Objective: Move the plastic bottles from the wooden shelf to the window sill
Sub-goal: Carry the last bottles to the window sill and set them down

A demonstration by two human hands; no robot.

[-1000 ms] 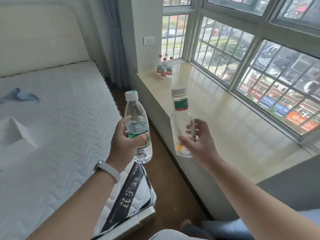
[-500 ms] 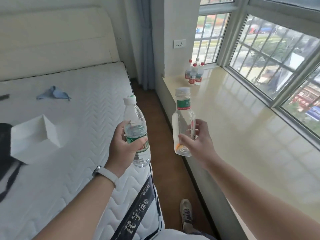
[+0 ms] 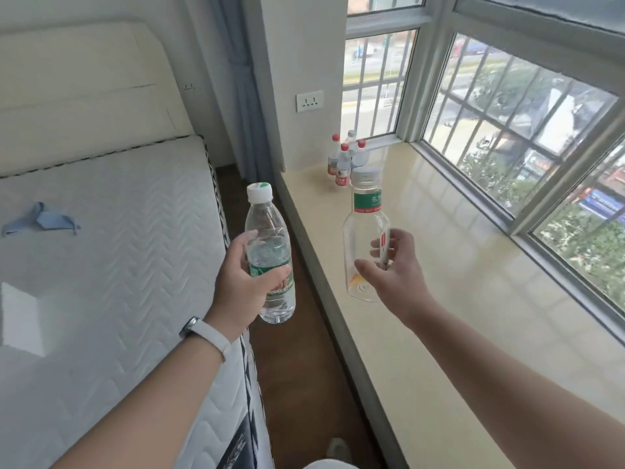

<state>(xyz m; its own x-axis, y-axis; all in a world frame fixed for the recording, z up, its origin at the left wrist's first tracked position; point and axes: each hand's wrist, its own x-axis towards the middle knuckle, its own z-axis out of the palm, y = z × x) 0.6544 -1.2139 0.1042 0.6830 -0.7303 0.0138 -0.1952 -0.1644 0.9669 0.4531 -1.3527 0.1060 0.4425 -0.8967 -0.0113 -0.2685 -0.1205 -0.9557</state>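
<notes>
My left hand (image 3: 245, 282) grips a clear ribbed water bottle (image 3: 267, 238) with a white cap and green label, held upright over the gap between bed and sill. My right hand (image 3: 394, 269) holds a clear square-shouldered bottle (image 3: 363, 231) with a green neck label and pale cap, upright above the near edge of the beige window sill (image 3: 456, 299). Several small bottles (image 3: 345, 160), most with red caps, stand in a cluster at the sill's far end by the wall. The wooden shelf is out of view.
A bed with a white quilted mattress (image 3: 111, 265) and cream headboard fills the left; a blue cloth (image 3: 40, 220) lies on it. A narrow strip of brown floor (image 3: 304, 367) runs between bed and sill. Barred windows (image 3: 507, 130) line the sill's right side. A wall socket (image 3: 309, 100) sits above the sill.
The view has swung left and moved forward along the sill; the cluster of bottles is nearer. Both hands still hold their bottles upright, in much the same pose.
</notes>
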